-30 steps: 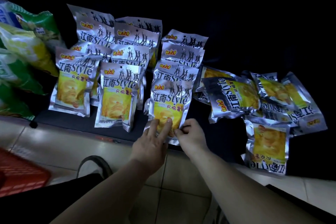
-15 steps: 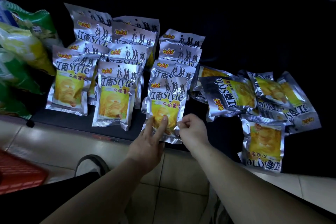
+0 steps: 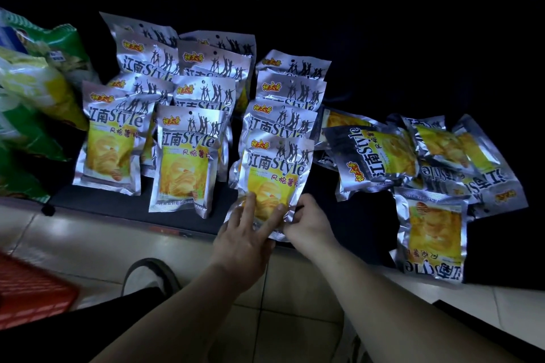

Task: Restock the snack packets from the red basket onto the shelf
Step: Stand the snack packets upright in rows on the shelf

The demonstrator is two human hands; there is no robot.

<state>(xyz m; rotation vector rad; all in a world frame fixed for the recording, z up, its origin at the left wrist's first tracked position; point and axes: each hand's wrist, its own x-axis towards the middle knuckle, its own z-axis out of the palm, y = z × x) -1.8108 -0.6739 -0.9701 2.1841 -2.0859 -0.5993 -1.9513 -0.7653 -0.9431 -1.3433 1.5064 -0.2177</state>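
Silver-and-yellow snack packets stand in three rows on the dark shelf (image 3: 118,205). The front packet (image 3: 274,168) of the right-hand row leans upright, its bottom edge over the shelf's front lip. My left hand (image 3: 244,234) lays two straight fingers on the packet's lower face. My right hand (image 3: 309,224) pinches its lower right corner with curled fingers. A corner of the red basket (image 3: 29,292) shows at the lower left on the floor; its inside is out of view.
Several loose packets (image 3: 380,156) lie flat in a jumble to the right on the shelf, one (image 3: 430,233) overhanging the front edge. Green and yellow bags (image 3: 32,97) crowd the shelf's left end. My shoe (image 3: 150,277) stands on the tiled floor below.
Both hands stay on the front packet's lower edge, shifting only slightly. The packet keeps its place at the front of the right-hand row.
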